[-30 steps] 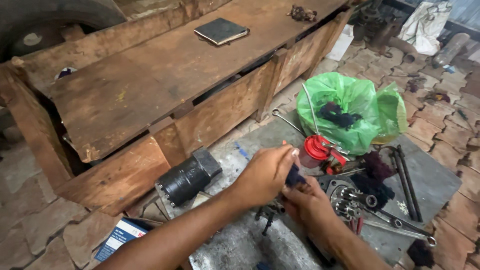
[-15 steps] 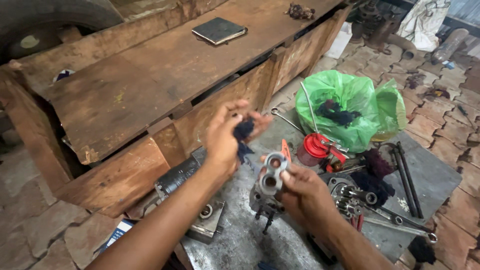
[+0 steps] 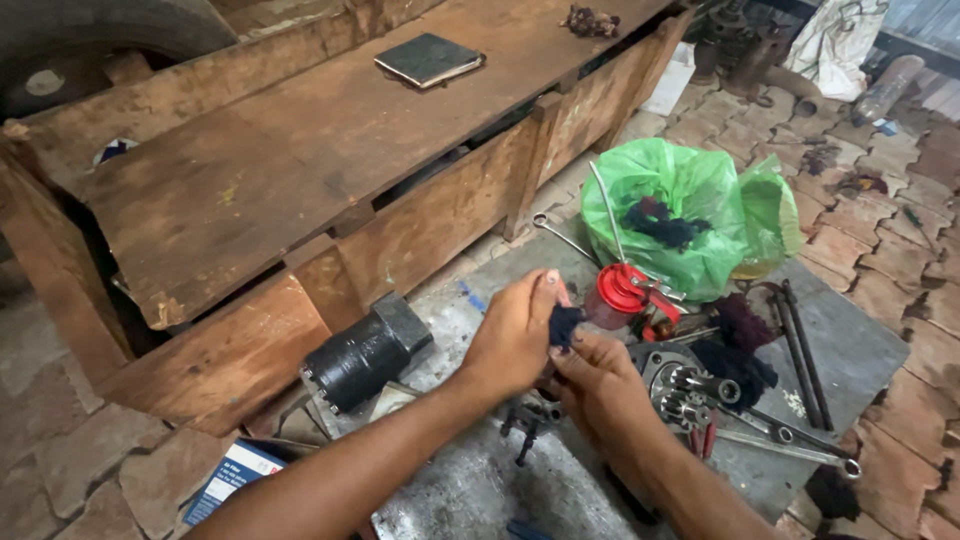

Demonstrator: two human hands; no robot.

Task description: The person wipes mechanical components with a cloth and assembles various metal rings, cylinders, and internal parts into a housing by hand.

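Metal sheet; both hands pinch, seemingly, dark rag.

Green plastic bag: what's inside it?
The green plastic bag stands open on the metal sheet. A dark blue rag wad shows at its mouth, and a thin metal rod crosses in front. Anything deeper is hidden by the bag's folds.

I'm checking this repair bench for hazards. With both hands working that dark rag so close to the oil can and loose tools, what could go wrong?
The left hand and right hand pinch a dark rag right beside the red oil can; a bump could tip it. The exposed gears lie close to the right wrist, so lint or grit might drop in. Wrenches near the slab edge might slide off.
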